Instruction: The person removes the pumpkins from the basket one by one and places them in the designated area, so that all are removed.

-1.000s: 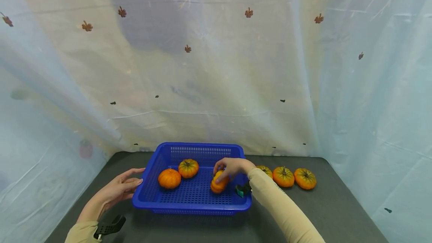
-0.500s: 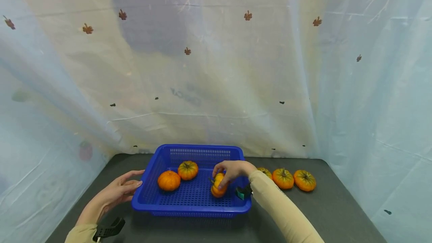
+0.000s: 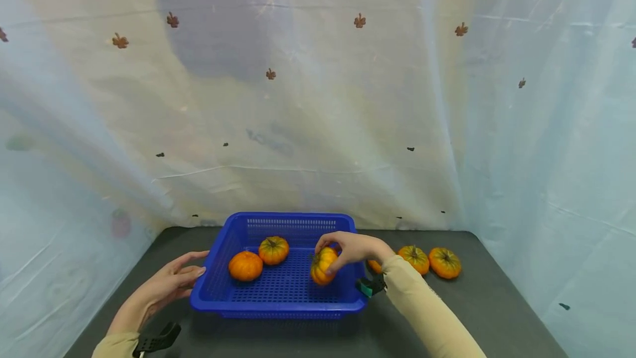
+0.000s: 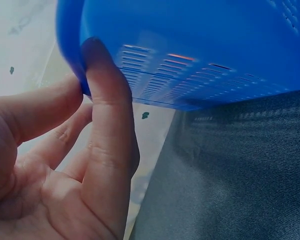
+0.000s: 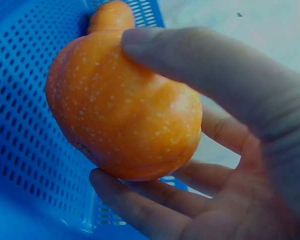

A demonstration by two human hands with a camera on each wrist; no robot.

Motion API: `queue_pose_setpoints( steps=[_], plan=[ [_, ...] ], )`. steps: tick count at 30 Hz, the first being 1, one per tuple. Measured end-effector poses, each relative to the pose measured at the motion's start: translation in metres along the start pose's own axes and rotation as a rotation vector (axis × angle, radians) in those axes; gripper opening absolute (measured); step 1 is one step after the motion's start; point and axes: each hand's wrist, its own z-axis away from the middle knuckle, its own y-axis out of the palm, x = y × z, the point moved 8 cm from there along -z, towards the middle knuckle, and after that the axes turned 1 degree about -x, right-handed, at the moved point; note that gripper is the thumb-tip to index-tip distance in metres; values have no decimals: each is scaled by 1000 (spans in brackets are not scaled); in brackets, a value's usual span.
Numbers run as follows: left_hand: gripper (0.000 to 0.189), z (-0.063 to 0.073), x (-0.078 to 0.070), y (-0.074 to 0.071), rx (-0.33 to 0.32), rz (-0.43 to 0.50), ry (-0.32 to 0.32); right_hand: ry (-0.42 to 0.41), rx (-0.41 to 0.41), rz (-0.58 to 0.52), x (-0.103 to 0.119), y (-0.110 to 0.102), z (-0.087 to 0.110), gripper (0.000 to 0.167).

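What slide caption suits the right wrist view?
Right hand grips a round speckled orange pumpkin, a perforated blue plastic basket behind.

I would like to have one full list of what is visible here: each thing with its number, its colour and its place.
Basket: one, blue, on the table
Held pumpkin: one, yellow-orange, in the right hand, in the basket's right half
Plain pumpkin: one, orange, in the basket, left
Streaked pumpkin: one, orange and green, in the basket, behind the plain one
Table pumpkins: three, orange and green, right of the basket, one mostly hidden by the right arm
Table: one, dark grey, below everything
Sheet: pale, leaf-printed, behind and at the sides
Wrist straps: two, black
Sleeves: two, beige
Left hand: one, at the basket's left rim
Right hand: one, gripping the held pumpkin
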Motion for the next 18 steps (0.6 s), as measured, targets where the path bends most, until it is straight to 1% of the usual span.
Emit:
queue_pose_setpoints(
  steps=[7, 10, 13, 18],
  plan=[
    [68, 0, 2, -1, -5, 9, -10, -40, -81, -22, 1, -13, 21, 46],
    [69, 0, 2, -1, -9, 11, -15, -54, -114, -56, -1, -17, 30, 47],
    [68, 0, 2, -1, -3, 14, -13, -77, -141, -110, -2, -21, 38, 47],
    [67, 0, -1, 0, 2, 13, -7, -149, -161, -235, -5, -25, 51, 48]
  ],
)
